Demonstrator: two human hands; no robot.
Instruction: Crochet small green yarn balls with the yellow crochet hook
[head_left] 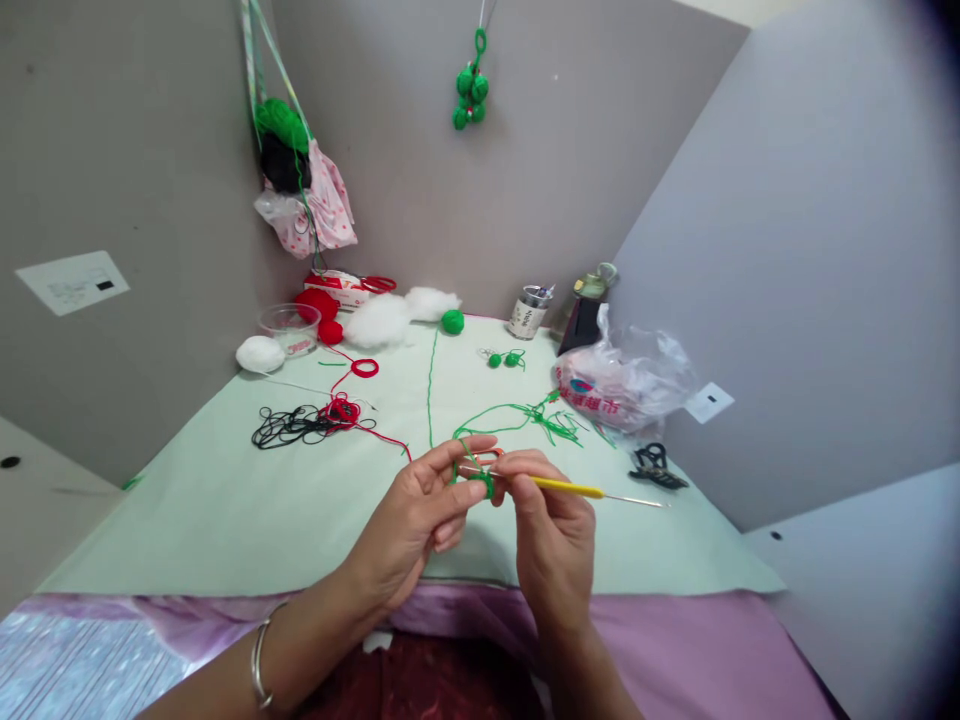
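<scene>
Between the thumb and fingers of my left hand (431, 500) is a small piece of green crochet work (484, 484), pinched near its edge. Green yarn runs over the raised left index finger. My right hand (553, 530) grips a crochet hook (570, 487) with a yellow handle, like a pen. One thin metal end points at the crochet work; the other sticks out to the right. A green yarn ball (452, 321) lies at the back of the table, with a strand (430, 390) running toward my hands. Orange-handled scissors (489, 456) seem to lie just behind my fingers, partly hidden.
Tangled black cord (289, 427) and red yarn (343, 411) lie on the left. White stuffing (379, 320), a clear bowl (290, 328) and a pen holder (529, 312) stand farther back. A plastic bag (619, 378) and black hair clip (656, 466) are on the right.
</scene>
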